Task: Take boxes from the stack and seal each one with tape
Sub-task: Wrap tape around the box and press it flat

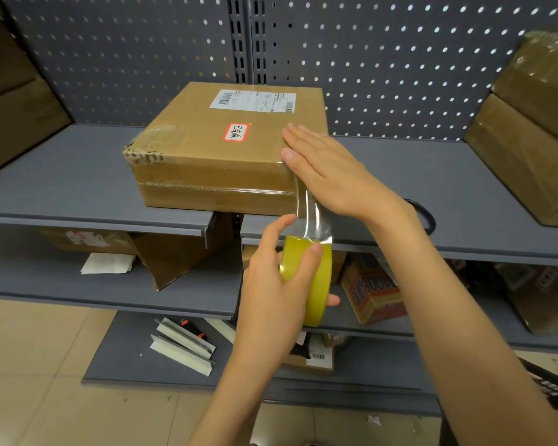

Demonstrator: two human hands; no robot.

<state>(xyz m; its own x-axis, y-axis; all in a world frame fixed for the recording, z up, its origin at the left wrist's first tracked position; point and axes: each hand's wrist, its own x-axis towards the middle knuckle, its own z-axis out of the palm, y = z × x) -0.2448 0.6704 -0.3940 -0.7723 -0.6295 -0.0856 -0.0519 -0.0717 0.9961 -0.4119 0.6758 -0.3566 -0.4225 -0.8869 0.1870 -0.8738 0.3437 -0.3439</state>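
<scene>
In the head view we have a cardboard box [219, 149] sitting on the upper grey shelf [62, 185], near its front edge and overhanging the gap between the two shelf boards. A shipping label and a red-bordered sticker [238, 132] face up on its lid.

Our right hand [329, 173] lies flat with straight fingers on the box's near right corner, pressing down the start of a clear tape strip [306, 207]. Our left hand [281, 284] grips the yellow tape roll [316, 278] below the shelf edge, thumb on its outer face and fingers curled round it, and the strip runs taut from roll to corner.

We judge the risks as follows:

- The strip looks twisted between roll and box. If we lay it like that, it may crease or stick to itself and leave the seam poorly sealed.
- If the right hand lifts too soon, the pull from the roll could peel the tape end off the corner.
- A hard pull toward us could drag the box off the shelf, since it sits close to the edge.
- More wrapped boxes [535, 123] stand at the far right, well apart from the work.
</scene>
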